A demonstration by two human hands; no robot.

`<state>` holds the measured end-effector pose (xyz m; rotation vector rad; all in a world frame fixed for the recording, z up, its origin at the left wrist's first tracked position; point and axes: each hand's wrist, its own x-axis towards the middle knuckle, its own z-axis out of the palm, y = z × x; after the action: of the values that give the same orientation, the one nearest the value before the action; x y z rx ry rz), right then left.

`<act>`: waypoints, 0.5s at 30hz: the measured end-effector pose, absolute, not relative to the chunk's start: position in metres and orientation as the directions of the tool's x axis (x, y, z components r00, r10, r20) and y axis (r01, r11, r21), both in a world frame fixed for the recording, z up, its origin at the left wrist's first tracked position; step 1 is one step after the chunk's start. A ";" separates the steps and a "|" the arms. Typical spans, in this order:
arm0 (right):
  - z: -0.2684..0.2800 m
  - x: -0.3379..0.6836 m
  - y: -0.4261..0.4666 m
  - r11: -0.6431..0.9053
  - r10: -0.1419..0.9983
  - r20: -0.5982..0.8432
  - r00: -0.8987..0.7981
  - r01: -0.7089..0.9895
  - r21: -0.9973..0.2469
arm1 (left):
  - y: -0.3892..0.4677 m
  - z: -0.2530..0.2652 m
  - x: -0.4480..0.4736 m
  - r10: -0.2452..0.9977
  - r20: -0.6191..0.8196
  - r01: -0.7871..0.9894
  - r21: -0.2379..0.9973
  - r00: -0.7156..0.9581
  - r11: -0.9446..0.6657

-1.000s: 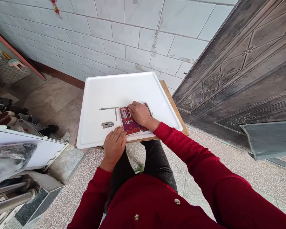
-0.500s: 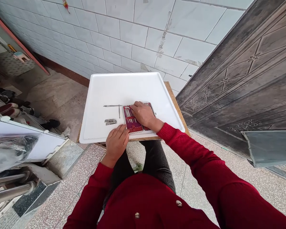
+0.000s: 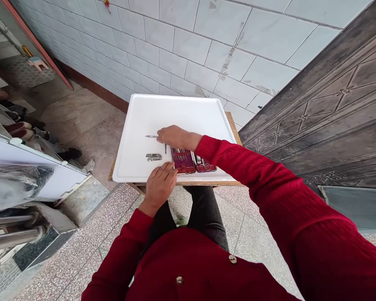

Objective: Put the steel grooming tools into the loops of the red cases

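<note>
My right hand (image 3: 171, 136) reaches over the white tray with its fingers bent together beside a thin, pointed metal manicure tool (image 3: 151, 136). The hand covers that tool's right end, so what the fingers hold is hidden. Below them shows the lower part of a second slim metal tool (image 3: 166, 149). My left hand (image 3: 161, 182) lies with its fingers stretched out at the near left corner of the open manicure case (image 3: 184, 169). Slim tools sit in the case's left half and small scissors (image 3: 204, 166) in its right. Nail clippers (image 3: 153, 157) lie left of the case.
The white tray (image 3: 175, 104) rests on a wooden board (image 3: 233, 125) before a tiled wall (image 3: 166, 37). A dark patterned metal door (image 3: 326, 108) stands to the right. Shoes (image 3: 20, 131) are on a rack at the left.
My right hand has moved left, from over the case to the loose metal tools, uncovering the scissors. My left hand stays at the case corner. The view has shifted slightly.
</note>
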<state>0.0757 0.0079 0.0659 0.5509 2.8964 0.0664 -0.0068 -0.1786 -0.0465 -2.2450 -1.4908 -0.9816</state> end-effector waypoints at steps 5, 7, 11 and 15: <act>0.068 0.077 0.011 0.965 0.242 -0.228 -0.943 0.208 0.161 | -0.179 -0.047 -0.007 0.706 0.667 0.882 0.157 0.238 -0.445; 0.072 0.079 0.010 0.969 0.171 -0.283 -0.944 0.110 0.219 | -0.179 -0.047 -0.008 0.711 0.662 0.879 0.165 0.237 -0.448; 0.076 0.080 0.008 0.951 0.265 -0.277 -0.924 0.203 0.232 | -0.179 -0.047 -0.007 0.700 0.673 0.883 0.149 0.239 -0.444; 0.070 0.079 0.012 0.734 0.675 -0.186 -0.714 0.677 0.062 | -0.178 -0.046 -0.007 0.689 0.682 0.890 0.123 0.246 -0.439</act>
<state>0.0786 0.0121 0.0702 1.0796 2.7392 -0.0152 -0.0071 -0.1781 -0.0464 -2.2332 -1.4652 -0.9901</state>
